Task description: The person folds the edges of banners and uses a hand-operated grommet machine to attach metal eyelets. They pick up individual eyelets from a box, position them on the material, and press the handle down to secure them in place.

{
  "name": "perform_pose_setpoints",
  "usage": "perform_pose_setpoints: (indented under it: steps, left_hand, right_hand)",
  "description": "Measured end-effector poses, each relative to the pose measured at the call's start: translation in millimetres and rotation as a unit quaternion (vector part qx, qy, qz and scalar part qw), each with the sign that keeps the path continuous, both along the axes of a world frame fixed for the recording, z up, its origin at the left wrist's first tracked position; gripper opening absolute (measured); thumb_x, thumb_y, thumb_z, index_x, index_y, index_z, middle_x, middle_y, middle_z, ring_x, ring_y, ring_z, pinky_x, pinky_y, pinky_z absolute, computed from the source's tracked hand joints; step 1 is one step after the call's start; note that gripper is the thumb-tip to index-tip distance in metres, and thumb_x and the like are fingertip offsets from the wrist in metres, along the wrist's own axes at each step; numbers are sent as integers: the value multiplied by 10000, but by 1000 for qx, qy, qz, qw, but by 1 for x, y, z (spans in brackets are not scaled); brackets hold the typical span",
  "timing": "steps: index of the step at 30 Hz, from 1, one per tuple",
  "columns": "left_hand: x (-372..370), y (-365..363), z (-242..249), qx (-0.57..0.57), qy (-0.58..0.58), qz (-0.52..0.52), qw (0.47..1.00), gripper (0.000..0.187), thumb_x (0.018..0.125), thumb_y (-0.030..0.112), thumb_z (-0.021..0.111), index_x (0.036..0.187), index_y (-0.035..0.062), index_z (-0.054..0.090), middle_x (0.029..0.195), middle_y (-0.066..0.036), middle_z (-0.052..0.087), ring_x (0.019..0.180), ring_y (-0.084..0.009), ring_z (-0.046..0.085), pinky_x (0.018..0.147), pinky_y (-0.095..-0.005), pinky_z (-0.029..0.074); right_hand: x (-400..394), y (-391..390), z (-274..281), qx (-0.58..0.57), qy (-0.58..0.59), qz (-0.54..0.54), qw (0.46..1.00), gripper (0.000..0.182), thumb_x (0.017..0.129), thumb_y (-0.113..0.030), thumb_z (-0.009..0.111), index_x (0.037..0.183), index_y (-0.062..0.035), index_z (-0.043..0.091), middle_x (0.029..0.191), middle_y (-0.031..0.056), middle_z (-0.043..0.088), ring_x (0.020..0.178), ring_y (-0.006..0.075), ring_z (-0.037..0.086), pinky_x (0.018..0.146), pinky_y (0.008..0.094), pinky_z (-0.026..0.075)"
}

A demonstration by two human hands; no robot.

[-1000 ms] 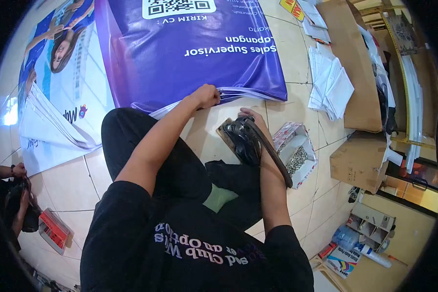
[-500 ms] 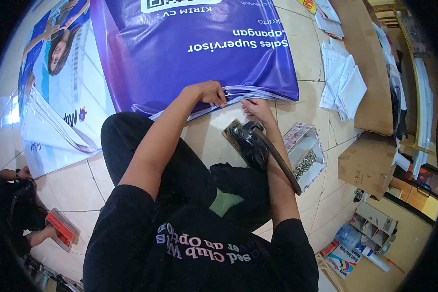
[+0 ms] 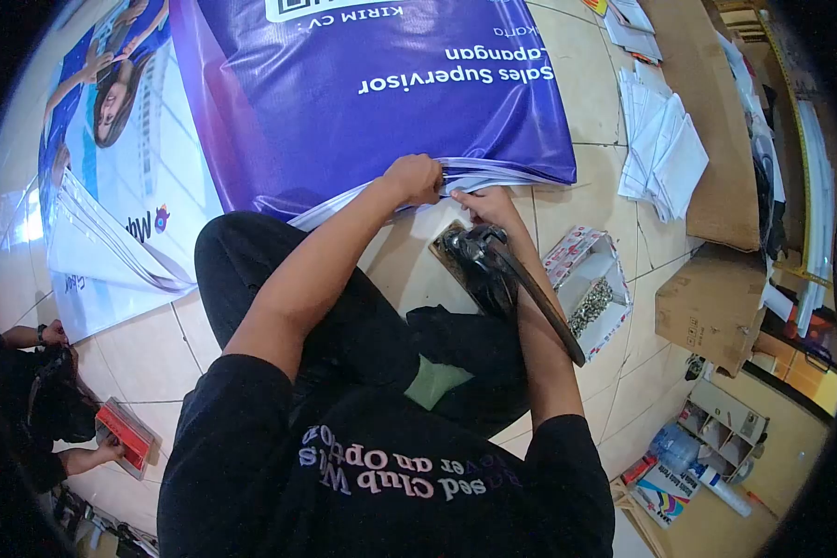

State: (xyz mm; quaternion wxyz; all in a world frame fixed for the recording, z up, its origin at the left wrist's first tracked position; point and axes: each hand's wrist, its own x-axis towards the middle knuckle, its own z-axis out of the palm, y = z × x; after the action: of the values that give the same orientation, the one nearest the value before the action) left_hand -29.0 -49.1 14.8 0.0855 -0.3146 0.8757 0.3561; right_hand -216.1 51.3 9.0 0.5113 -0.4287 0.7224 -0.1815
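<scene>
Fingers (image 3: 431,190) gripping the folded edge of a purple banner (image 3: 372,121)

From where I'm standing, the seated person's left hand (image 3: 417,179) is curling tightly over the banner's near edge, its fingers holding the gathered white-backed layers. Just beside it, the right hand (image 3: 491,206) is reaching the same edge with thumb and forefinger close together; whether they are pinching the material, I cannot tell. The banner itself is lying on the tiled floor (image 3: 591,121), beyond the person's knees, its printed side facing up.

A black tool (image 3: 479,270) is resting by the right forearm, its long handle slanting across the arm. Farther right, a patterned box (image 3: 614,312) is holding small metallic pieces (image 3: 593,302), and white sheets (image 3: 660,153) are lying beyond it, near some cardboard.

Over on the left, a second banner (image 3: 126,223) is spreading across the floor with one part folded over. Below it, a co-worker's hand (image 3: 110,449) is touching a red box (image 3: 130,432).
</scene>
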Motion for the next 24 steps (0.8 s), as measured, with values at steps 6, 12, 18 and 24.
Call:
perform_pose_setpoints:
  steps: [6,12,18,24]
  left_hand:
    - [4,-10,-19,94,56,3,994,238,687,305,718,848,130,734,841,-116,695,814,-297,666,749,-390,527]
    - [3,1,-5,31,24,24,999,245,699,311,715,848,117,727,832,-115,693,800,-287,667,724,-397,521]
    - [5,-8,-14,104,65,11,992,213,697,285,701,831,122,732,809,-118,690,766,-283,664,701,-391,518]
    - [6,-7,-18,90,79,18,993,232,679,279,697,829,104,726,810,-115,692,753,-279,663,704,-385,517]
  right_hand:
    - [1,1,-1,-2,-12,5,1000,409,764,-399,759,713,-6,658,545,23,561,452,99,519,427,264,422]
    - [4,-6,-13,26,-24,24,999,429,759,-393,766,650,6,652,522,37,567,448,105,531,424,262,422]
    - [3,-5,-12,55,-25,38,997,417,790,-381,743,693,13,647,538,43,582,469,123,576,431,258,450]
    - [1,-3,-22,73,-153,-49,984,310,808,-274,719,817,27,648,612,76,600,523,164,621,452,258,484]
